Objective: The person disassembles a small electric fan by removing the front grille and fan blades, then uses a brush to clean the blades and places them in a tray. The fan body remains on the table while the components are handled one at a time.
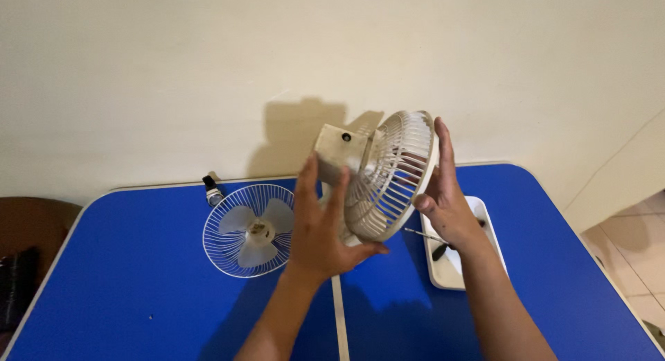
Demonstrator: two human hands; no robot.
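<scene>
A small cream fan body with its rear wire guard [390,172] is held up above a blue table [125,285]. My left hand [320,222] grips the motor housing and the back of the guard from the left. My right hand [443,198] presses flat against the guard's right rim, fingers extended upward. Lying flat on the table to the left is the white front guard [223,243], and the three-lobed fan blade [260,231] rests inside it.
A white rectangular tray [451,274] sits on the table to the right, with a dark-handled screwdriver [438,249] lying in it. A small dark cylindrical object [212,191] lies near the table's back edge. A cream wall stands behind; tiled floor shows at right.
</scene>
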